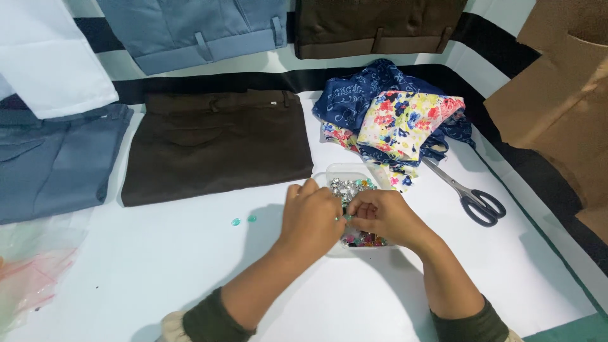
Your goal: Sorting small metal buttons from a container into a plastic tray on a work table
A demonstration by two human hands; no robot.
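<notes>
At frame centre, a clear plastic box [345,172] of glossy beads sits under both hands. The left hand [310,218] and right hand [380,214] curl inward, fingertips pinched on a small teal bead [347,217]. Metal scissors [472,195] lie right on the white surface [158,266].

A box [347,174] of beads [345,187] sits on the tabletop [158,266], near its middle. Both hands meet over the box, the left hand [310,218] at its left edge and the right hand [383,215] above its near part. 2 loose beads [244,220] lie left of the box. Folded trousers [215,145] lie behind and to the left. A heap of cloth [399,120] lies just behind the box, and scissors [472,193] lie to its right.
</notes>
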